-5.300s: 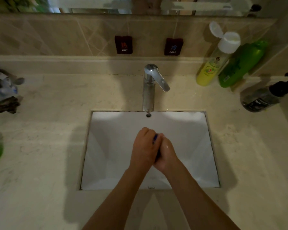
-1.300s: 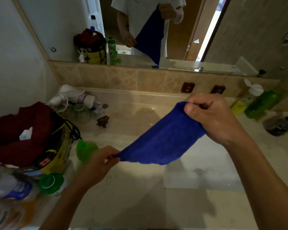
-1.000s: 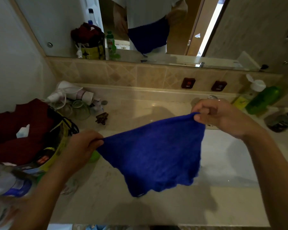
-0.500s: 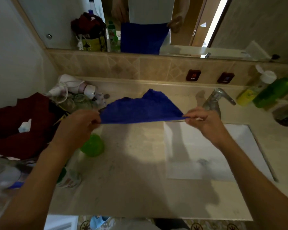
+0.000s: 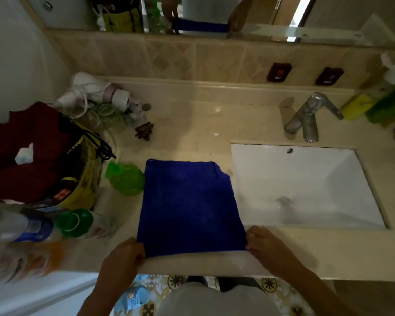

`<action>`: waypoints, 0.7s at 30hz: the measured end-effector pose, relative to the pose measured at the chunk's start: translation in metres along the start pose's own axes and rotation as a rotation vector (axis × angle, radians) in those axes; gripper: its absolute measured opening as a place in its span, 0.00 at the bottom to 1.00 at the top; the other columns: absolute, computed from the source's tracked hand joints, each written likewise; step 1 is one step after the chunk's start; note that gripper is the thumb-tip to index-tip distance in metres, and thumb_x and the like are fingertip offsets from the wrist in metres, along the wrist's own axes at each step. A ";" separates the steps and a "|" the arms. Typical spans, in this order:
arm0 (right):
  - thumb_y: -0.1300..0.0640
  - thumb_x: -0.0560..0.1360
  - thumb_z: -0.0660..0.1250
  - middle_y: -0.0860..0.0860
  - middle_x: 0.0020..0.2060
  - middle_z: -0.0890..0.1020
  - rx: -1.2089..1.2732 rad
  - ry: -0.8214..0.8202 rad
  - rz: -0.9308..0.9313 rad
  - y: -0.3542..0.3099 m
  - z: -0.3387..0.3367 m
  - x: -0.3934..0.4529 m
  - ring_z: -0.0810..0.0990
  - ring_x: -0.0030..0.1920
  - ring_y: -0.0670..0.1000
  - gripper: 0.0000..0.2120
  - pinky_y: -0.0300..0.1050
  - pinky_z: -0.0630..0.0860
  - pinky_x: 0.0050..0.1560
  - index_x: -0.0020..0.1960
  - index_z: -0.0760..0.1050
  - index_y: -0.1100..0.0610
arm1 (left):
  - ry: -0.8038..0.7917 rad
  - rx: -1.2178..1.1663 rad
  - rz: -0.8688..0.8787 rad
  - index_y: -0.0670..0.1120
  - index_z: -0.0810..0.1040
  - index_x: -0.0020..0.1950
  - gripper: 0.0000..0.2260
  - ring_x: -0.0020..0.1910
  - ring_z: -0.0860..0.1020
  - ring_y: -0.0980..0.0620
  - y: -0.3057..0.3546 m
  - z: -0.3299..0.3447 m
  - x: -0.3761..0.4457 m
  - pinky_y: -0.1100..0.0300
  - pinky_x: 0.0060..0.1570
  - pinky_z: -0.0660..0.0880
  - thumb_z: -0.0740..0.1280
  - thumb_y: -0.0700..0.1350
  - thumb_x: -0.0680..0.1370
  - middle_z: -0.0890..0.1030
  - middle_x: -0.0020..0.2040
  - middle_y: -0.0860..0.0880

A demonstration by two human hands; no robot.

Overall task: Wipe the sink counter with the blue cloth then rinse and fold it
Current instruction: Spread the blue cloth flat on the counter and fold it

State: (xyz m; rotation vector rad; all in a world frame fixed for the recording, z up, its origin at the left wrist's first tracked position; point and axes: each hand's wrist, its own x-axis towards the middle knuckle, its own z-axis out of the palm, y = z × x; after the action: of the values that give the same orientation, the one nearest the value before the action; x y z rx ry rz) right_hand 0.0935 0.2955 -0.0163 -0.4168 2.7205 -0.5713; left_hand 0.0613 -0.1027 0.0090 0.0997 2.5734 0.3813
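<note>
The blue cloth [image 5: 189, 207] lies spread flat on the table [image 5: 317, 252], stretching away from both hands toward the wall, with its right edge just beside the sink [image 5: 306, 183]. The left hand [image 5: 121, 258] pinches the near left corner and the right hand [image 5: 268, 247] pinches the near right corner, so both are grasping the cloth at the table's front edge.

Judging from this layout, the wiping and rinsing look finished and the folding is about to start: the cloth is opened out in one layer and no fold is made yet. What is left is to bring the near edge over to the far edge, or one side over the other, and press it down.

Whether the cloth is wet cannot be told in this dim light, nor whether the table is wiped clean. The far right corner of the cloth looks turned or crumpled, but it is hard to make out. The fingertips are tucked at the cloth's corners and mostly hidden. To the left of the left hand, bottles [image 5: 32, 226] are blurred, and bottles beyond the tap [image 5: 310, 117], far ahead of the right hand, are cut off by the frame.
</note>
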 end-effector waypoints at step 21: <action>0.58 0.77 0.70 0.54 0.46 0.78 0.221 0.064 0.371 -0.010 -0.070 0.200 0.80 0.46 0.55 0.09 0.46 0.77 0.47 0.54 0.75 0.60 | 0.102 0.308 0.074 0.44 0.73 0.60 0.13 0.52 0.77 0.43 0.079 -0.127 0.198 0.53 0.44 0.74 0.60 0.33 0.77 0.75 0.57 0.42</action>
State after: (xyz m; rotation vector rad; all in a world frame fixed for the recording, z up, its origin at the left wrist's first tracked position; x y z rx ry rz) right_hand -0.1110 0.2413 -0.0030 0.1621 2.6574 -0.7744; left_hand -0.1744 -0.0295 0.0374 0.2929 2.7173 0.0139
